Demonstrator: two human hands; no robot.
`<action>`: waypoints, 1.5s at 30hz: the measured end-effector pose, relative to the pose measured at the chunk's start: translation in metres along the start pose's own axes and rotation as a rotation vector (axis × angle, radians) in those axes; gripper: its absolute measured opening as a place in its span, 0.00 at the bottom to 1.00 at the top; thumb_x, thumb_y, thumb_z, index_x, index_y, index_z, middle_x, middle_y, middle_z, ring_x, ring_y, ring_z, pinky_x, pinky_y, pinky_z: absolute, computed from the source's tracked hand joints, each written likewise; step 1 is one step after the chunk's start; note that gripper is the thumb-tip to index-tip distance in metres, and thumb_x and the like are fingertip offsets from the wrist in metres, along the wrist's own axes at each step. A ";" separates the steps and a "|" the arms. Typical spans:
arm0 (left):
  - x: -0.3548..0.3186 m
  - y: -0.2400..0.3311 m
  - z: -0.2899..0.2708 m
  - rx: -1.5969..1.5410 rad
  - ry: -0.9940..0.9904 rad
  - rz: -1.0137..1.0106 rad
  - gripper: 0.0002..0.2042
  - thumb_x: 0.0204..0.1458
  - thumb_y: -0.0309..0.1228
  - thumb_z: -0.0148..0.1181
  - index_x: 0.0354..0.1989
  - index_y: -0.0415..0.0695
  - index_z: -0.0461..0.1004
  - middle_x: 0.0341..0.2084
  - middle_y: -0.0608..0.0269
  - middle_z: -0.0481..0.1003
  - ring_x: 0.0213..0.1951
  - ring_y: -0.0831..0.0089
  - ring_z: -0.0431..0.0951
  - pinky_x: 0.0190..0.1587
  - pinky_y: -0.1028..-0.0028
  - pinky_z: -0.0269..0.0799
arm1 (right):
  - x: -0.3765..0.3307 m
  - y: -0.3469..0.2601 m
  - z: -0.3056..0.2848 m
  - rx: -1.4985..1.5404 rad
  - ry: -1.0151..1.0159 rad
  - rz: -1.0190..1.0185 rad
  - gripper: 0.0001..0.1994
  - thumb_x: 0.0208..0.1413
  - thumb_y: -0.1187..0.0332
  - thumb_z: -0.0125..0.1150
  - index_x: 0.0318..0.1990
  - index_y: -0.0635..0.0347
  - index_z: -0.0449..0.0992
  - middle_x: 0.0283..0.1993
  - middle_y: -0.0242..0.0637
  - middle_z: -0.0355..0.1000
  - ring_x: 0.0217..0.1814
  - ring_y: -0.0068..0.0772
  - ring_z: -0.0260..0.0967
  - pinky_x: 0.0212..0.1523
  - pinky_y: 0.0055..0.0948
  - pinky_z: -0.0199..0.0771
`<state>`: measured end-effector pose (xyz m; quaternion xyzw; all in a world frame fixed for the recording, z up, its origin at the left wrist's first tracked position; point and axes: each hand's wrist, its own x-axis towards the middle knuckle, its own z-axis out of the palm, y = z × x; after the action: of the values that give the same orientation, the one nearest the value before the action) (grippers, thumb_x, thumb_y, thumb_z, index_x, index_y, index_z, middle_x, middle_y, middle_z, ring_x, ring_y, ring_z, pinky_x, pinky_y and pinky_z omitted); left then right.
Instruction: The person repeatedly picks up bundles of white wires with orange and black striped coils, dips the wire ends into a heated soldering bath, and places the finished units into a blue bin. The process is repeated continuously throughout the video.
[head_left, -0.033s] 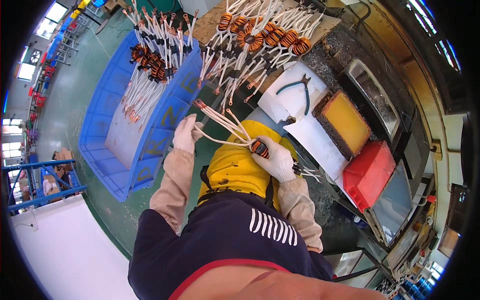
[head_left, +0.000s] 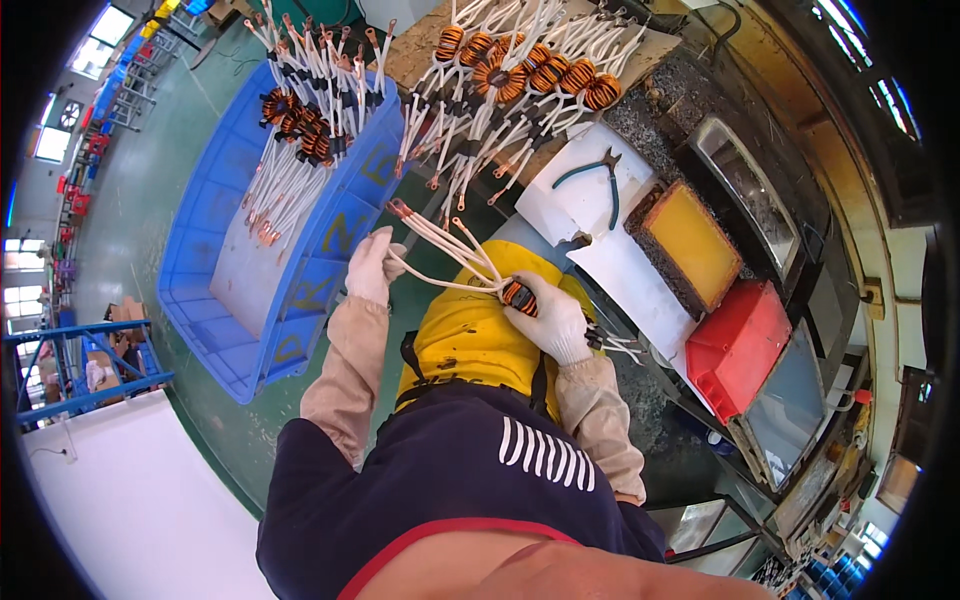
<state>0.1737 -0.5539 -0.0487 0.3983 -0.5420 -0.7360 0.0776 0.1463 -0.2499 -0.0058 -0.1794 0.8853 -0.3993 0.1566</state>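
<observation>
In my right hand (head_left: 552,322), gloved in white, is a copper-wound ring coil (head_left: 519,297) with white leads. My fingers wrap round it above my yellow-covered lap. Several of its leads (head_left: 450,243) fan out up and to the left, ending in copper lugs; more stick out behind the hand on the right. One lead (head_left: 440,284) bends away from the others toward my left hand (head_left: 372,268), also gloved, whose fingers are closed on its end. That lead's tip is hidden by the fingers.
Left stands a blue crate (head_left: 262,350) holding similar coils (head_left: 300,125). More coils (head_left: 500,75) lie on the bench ahead. To the right are cutting pliers (head_left: 612,180) on a white sheet, a yellow block in a dark frame (head_left: 692,247) and a red bin (head_left: 745,345).
</observation>
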 end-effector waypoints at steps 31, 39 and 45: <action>-0.002 -0.074 0.032 -0.459 -0.154 -0.511 0.13 0.59 0.38 0.54 0.30 0.41 0.75 0.17 0.67 0.69 0.14 0.79 0.66 0.14 0.80 0.59 | -0.005 -0.001 0.004 -0.004 0.069 -0.042 0.24 0.45 0.61 0.67 0.52 0.49 0.73 0.40 0.41 0.76 0.42 0.46 0.75 0.42 0.38 0.75; -0.020 -0.045 0.038 -0.295 -0.255 -0.365 0.20 0.59 0.47 0.56 0.40 0.39 0.77 0.23 0.67 0.74 0.23 0.78 0.72 0.23 0.79 0.68 | -0.004 -0.002 0.002 -0.034 0.051 -0.031 0.24 0.45 0.60 0.67 0.52 0.49 0.73 0.42 0.42 0.77 0.44 0.46 0.75 0.44 0.38 0.75; -0.035 -0.032 0.018 -0.112 -0.294 -0.384 0.23 0.59 0.50 0.53 0.47 0.39 0.74 0.32 0.62 0.75 0.30 0.77 0.74 0.32 0.78 0.73 | -0.002 -0.002 0.002 -0.019 0.028 -0.009 0.24 0.45 0.60 0.66 0.53 0.50 0.72 0.43 0.43 0.76 0.46 0.47 0.75 0.46 0.38 0.75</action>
<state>0.1952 -0.5084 -0.0564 0.3776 -0.4201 -0.8162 -0.1215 0.1494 -0.2511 -0.0051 -0.1794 0.8903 -0.3942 0.1407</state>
